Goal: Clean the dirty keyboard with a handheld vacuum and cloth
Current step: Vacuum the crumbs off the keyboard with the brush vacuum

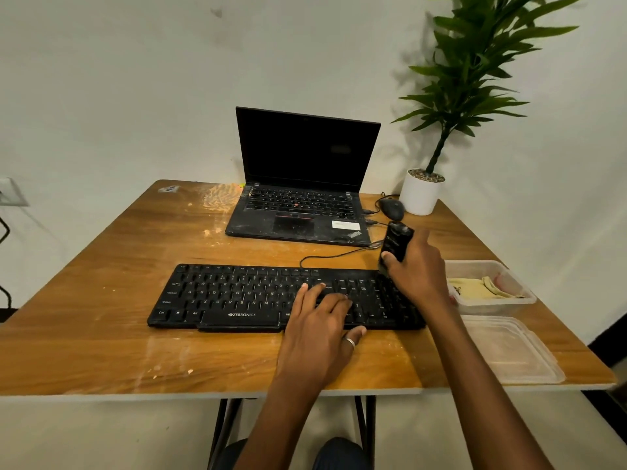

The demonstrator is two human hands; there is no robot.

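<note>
Progress: vacuuming appears under way, wiping not begun. Right hand (419, 269) grips small black handheld vacuum (395, 244) at right rear corner of black plastic keyboard (244, 296); left hand (319, 330) lies flat on keys, fingers spread. Yellow cloth (475, 288) sits unused in clear plastic tub (529, 297) just beside. Scuffed wooden table (101, 351); black laptop (305, 184), potted plant (475, 62), white wall (135, 79) behind.
</note>
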